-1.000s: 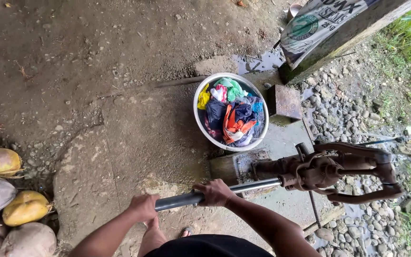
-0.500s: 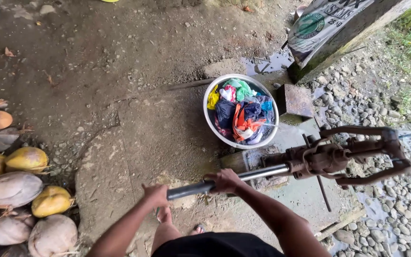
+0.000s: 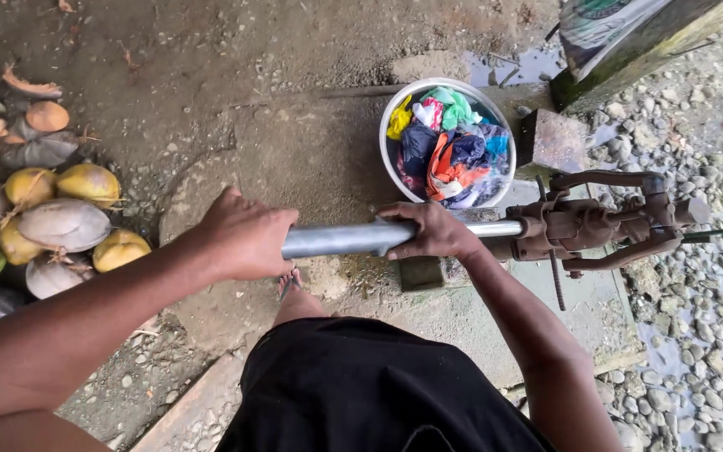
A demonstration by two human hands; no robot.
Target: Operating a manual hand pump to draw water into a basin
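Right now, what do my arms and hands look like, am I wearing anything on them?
Both forearms are bare, with no sleeves in view. The left hand and right hand wear no gloves; no rings, watch or bands show. Below them is black clothing.

We saw a smooth, dull-grey metal handle (image 3: pixel 340 238) on a rough, rust-brown iron pump (image 3: pixel 604 224) — beside it a glossy white basin (image 3: pixel 388 163) of crumpled cloth (image 3: pixel 453 151), on matt, gritty concrete (image 3: pixel 294 159).

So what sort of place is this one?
Likely a rural outdoor washing spot: both hands grip the metal handle of a rusty hand pump, beside a basin of clothes, with coconuts on bare dirt.
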